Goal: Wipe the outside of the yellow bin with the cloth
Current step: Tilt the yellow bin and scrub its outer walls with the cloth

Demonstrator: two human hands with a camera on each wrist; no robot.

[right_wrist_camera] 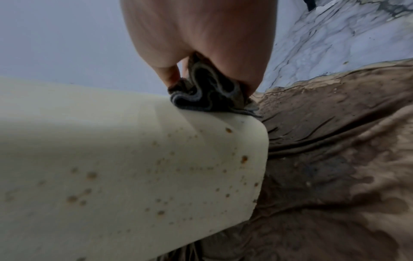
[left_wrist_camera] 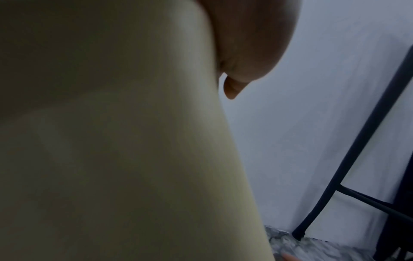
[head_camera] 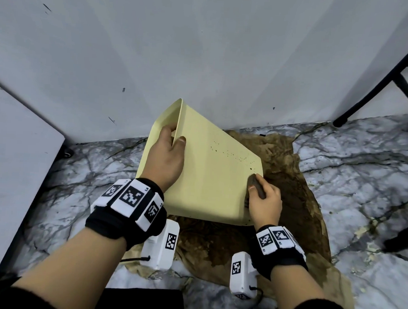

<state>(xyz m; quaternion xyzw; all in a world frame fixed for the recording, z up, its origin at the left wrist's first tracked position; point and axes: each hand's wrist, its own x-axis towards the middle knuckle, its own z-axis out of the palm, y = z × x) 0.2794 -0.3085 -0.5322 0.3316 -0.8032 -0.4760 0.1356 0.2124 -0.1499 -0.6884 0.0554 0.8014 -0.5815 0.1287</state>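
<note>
Head view: the yellow bin (head_camera: 207, 169) is tipped on its side over a wet brown paper (head_camera: 290, 207) spread on the marble floor (head_camera: 353, 163), close to the white wall (head_camera: 204, 47). The left hand (head_camera: 165, 159) grips the bin's rim, fingers inside and thumb on the outer wall, holding it tilted. The right hand (head_camera: 264, 201) is closed round a dark cloth (head_camera: 257, 185) and presses it against the bin's outer wall near the base corner. Small brown specks (head_camera: 231, 153) dot that wall above the cloth. A black chair leg (head_camera: 381, 81) stands at the far right.

Left wrist view: the bin's wall (left_wrist_camera: 134, 159) fills most of the picture, dim and blurred, with the thumb (left_wrist_camera: 232, 88) laid against it.

Right wrist view: the crumpled cloth (right_wrist_camera: 210, 95) sits bunched in the fingers, touching the bin (right_wrist_camera: 111, 159) at its rounded edge; many brown spots (right_wrist_camera: 91, 174) lie on the face nearer the camera.

The wiping step looks to be under way, with a good share left. The next move probably calls for drawing the cloth across the spotted face with firm pressure while the left hand keeps the bin steady.
</note>
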